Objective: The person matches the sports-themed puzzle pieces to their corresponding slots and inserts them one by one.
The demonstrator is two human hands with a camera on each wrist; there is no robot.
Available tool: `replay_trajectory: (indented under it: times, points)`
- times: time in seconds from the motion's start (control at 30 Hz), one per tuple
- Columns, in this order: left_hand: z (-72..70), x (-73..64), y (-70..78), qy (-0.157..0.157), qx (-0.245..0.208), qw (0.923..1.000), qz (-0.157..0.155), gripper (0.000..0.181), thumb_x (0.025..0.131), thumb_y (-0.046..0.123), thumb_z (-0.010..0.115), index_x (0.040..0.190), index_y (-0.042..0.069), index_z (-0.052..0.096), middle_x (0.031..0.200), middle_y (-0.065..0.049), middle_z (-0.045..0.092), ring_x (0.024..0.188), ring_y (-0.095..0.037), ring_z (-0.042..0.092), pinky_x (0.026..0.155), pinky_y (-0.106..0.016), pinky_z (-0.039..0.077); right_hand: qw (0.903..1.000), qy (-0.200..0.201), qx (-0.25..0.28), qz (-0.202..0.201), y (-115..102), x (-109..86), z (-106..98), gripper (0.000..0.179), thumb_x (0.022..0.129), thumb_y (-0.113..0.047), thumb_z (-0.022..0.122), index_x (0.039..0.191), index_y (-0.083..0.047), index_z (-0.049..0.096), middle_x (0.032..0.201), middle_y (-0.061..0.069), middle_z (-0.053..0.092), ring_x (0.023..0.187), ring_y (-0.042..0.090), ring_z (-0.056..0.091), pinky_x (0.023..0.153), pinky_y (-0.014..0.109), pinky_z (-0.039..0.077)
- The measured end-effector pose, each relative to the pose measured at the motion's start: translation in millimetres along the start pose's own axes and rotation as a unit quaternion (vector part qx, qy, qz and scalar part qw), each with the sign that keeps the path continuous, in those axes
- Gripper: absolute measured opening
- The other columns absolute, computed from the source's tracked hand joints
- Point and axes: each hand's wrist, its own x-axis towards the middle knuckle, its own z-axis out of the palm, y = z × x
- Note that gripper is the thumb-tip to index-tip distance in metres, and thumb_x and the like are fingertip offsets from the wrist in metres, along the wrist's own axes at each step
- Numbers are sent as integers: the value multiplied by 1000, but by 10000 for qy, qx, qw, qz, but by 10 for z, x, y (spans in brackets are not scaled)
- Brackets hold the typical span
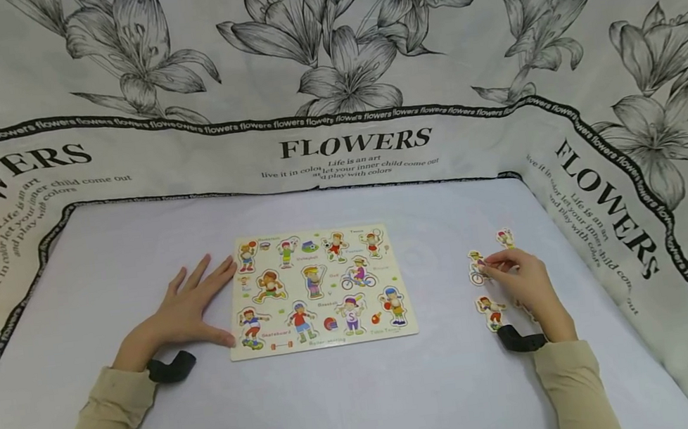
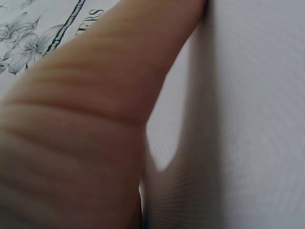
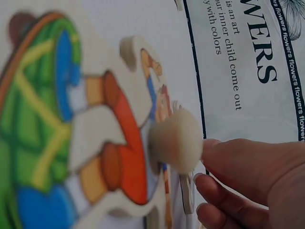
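A flat puzzle board [image 1: 342, 342] printed with sporty cartoon children lies mid-table. Spread along its left edge, my left hand [image 1: 177, 315] touches the board with thumb and fingertips. On the right, my right hand [image 1: 533, 285] pinches a bicycle-rider puzzle piece [image 1: 475, 270] with thumb and fingers; its knob is hidden by them. Just below that piece lies a skateboarder puzzle piece [image 1: 491, 313], which fills the right wrist view with its round wooden knob [image 3: 178, 140]. Another puzzle piece [image 1: 504, 236] sits above my right fingers. The left wrist view holds mostly a blurred thumb.
A white cloth [image 1: 341, 413] covers the table. Behind and at both sides stands a floral-printed fabric wall [image 1: 356, 156]. Part of another puzzle piece [image 1: 523, 307] shows beneath my right hand. A black wrist camera [image 1: 173, 367] is worn on the left wrist, another [image 1: 520, 339] on the right.
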Motion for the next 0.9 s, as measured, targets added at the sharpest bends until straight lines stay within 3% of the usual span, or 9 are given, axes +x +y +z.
replay_trajectory:
  times: [0.17,0.43,0.9]
  points:
    - [-3,-5,10,-6,-9,10000,-4,133,59,75,78,160,13,19,167,-8,10,151,-36,-9,116,-60,-10,9999,-122,-11,17,72,12,25,28,92,-25,72,108,-1,71,87,12,61,68,17,48,50,27,41]
    - [-16,-9,26,-9,-45,10000,-24,132,59,75,78,159,12,19,167,-8,11,151,-37,-8,116,-60,-10,9994,-319,-151,-71,36,67,36,25,92,-19,72,106,1,71,85,10,62,73,18,50,59,26,40]
    - [-5,-8,17,18,-89,9999,-55,132,59,77,77,160,14,18,167,-5,10,151,-35,-9,116,-59,-11,9967,-535,-418,450,12,173,43,21,89,-17,72,97,2,73,83,10,67,72,20,53,59,28,44]
